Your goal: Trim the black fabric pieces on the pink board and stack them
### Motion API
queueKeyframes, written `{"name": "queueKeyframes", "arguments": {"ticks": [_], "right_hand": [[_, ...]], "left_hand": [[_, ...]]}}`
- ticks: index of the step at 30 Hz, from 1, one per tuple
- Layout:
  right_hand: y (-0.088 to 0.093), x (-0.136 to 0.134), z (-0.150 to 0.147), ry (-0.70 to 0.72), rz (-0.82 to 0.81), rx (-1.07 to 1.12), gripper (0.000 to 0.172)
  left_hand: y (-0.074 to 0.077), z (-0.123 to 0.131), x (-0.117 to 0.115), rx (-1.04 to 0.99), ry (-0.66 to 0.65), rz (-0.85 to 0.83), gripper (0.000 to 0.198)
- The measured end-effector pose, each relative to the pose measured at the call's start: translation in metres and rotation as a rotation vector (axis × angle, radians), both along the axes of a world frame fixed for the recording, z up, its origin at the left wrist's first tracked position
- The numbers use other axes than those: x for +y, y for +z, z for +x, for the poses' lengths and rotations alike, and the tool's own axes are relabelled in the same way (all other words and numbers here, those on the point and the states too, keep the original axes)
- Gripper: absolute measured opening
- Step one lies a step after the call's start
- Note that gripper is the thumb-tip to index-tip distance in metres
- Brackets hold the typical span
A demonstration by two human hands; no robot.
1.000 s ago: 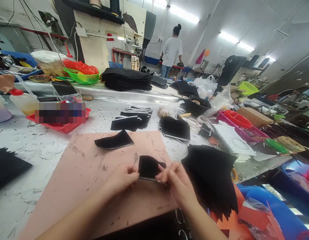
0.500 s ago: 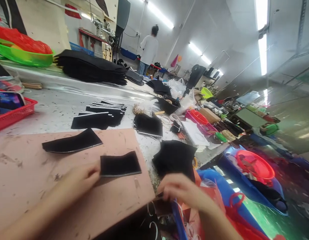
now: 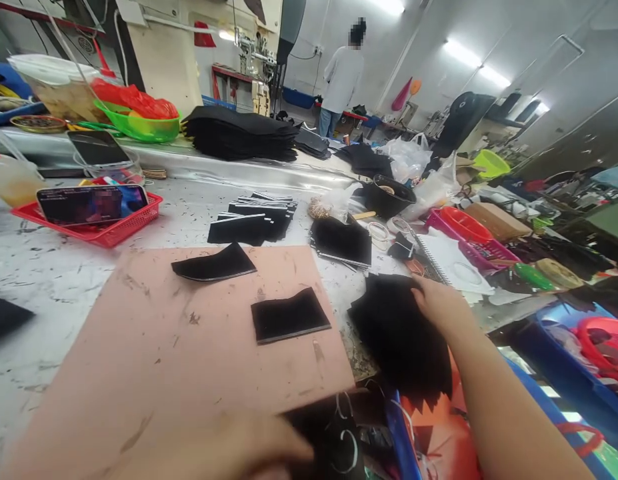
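Observation:
My right hand [image 3: 441, 303] is at the upper right edge of a fanned stack of black fabric pieces [image 3: 399, 333], its fingers closed on the edge and partly hidden by it. Low in the picture my left hand [image 3: 259, 440] is smeared by motion, near the front edge of a pink board [image 3: 189, 367]; its fingers cannot be read. A black fabric rectangle [image 3: 290, 316] with a pale lower edge lies flat on the board. Farther back on it rests a slightly curled black piece [image 3: 216, 262].
Behind the board are a striped pile of black pieces [image 3: 253, 220] and another pile [image 3: 341, 240]. A red basket [image 3: 123, 230] holding a phone stands at left. Blue tubs [image 3: 563, 360] are at right. A person [image 3: 343, 77] stands far back.
My right hand has moved from the stack's near edge up to its far right edge. My left hand has left the black rectangle and dropped towards me. The view has turned left.

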State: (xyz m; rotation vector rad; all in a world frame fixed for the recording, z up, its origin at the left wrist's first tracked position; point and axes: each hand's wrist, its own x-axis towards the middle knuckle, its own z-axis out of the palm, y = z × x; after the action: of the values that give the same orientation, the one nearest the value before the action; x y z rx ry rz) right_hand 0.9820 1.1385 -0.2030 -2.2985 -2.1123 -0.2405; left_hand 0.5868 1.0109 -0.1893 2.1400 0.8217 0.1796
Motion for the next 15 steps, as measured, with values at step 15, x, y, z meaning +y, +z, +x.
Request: {"name": "queueKeyframes", "arguments": {"ticks": [15], "right_hand": [[0.0,-0.011,-0.014,0.078,0.129,-0.235,0.041]], "left_hand": [[-0.044,-0.015,0.042,0.332,0.308,0.497,0.04]]}}
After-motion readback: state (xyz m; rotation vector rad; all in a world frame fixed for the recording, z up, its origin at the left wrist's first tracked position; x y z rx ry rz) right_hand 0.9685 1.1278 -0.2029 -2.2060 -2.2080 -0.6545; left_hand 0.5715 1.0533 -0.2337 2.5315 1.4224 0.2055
